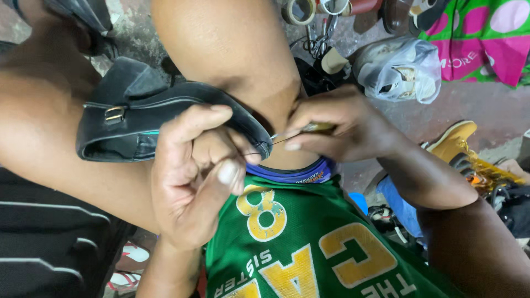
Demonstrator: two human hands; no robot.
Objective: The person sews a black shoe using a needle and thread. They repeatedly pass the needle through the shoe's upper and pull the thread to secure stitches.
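While my left hand (193, 176) curls its fingers around the toe of the black leather shoe with a brass buckle (149, 124) wedged between my knees, my right hand (337, 127) pinches shut on a thin metal awl (301, 131) touching the shoe's edge.

We cannot see the tip of the thin metal awl (309, 128), buried in our right hand (342, 127); our left hand (193, 176) covers the black leather shoe's (138, 118) sole edge; the yellow boot (454, 140) is partly hidden.
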